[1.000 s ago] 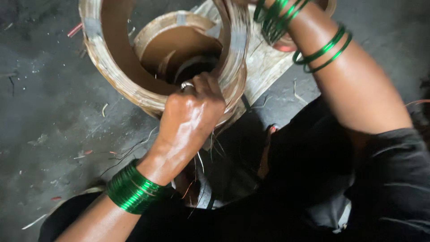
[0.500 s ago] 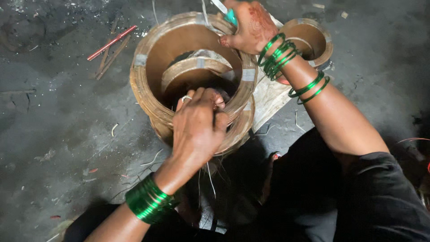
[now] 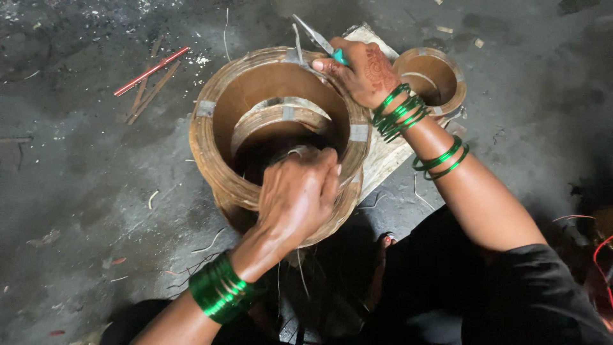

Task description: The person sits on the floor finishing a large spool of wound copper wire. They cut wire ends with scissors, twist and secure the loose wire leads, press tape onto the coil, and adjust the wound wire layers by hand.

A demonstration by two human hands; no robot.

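A large round coil of thin brown strips (image 3: 211,137), bound with grey tape, stands on the floor before me. A smaller coil (image 3: 281,118) sits inside it. My left hand (image 3: 297,195) grips the near rim of the large coil, fingers curled over the strips. At the far rim, my right hand (image 3: 357,67) holds a green-handled cutting tool (image 3: 319,41) whose metal tips point up and away. Green bangles ring both wrists.
A small wound ring (image 3: 431,76) rests on a pale board (image 3: 383,160) at the right. Red and brown sticks (image 3: 150,73) lie at upper left on the dark gritty floor (image 3: 76,211). Loose strip scraps are scattered near my knees.
The view has pulled back, so the whole coil now shows. My right hand with the tool has come down onto the far rim. My left hand stays on the near rim.
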